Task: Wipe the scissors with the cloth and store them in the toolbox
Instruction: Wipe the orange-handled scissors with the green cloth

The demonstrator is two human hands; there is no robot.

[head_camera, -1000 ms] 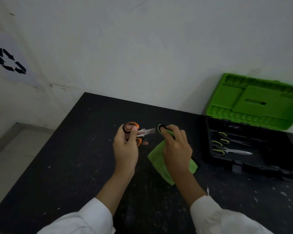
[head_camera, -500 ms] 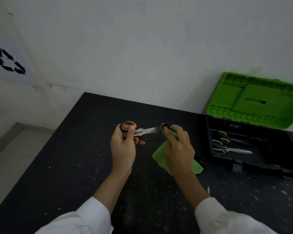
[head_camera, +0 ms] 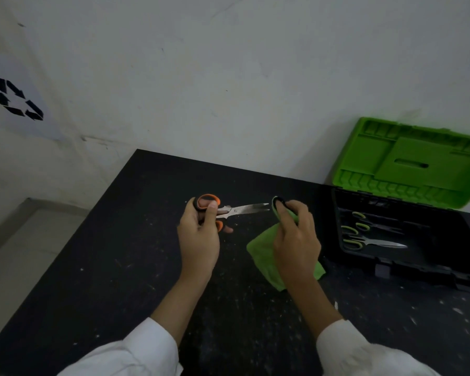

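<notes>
My left hand [head_camera: 198,240] grips the orange-and-black handles of a pair of scissors [head_camera: 244,209], whose steel blades point right. My right hand [head_camera: 296,240] holds a green cloth [head_camera: 263,256] bunched at the fingertips, just beyond the blade tips; the rest of the cloth hangs below the hand. The blades are bare, and the cloth is a little apart from their tips. The black toolbox [head_camera: 385,267] stands open at the right with its green lid [head_camera: 418,164] raised. Inside lie green-handled scissors [head_camera: 375,242].
The black table [head_camera: 106,280] is speckled with light flecks. A white wall rises behind it, with a recycling symbol [head_camera: 18,100] at the left. The floor [head_camera: 17,245] shows beyond the table's left edge.
My right hand has slid the cloth rightward along the blades and off their tips, leaving the blades uncovered. My left hand has shifted slightly left with the scissors.
</notes>
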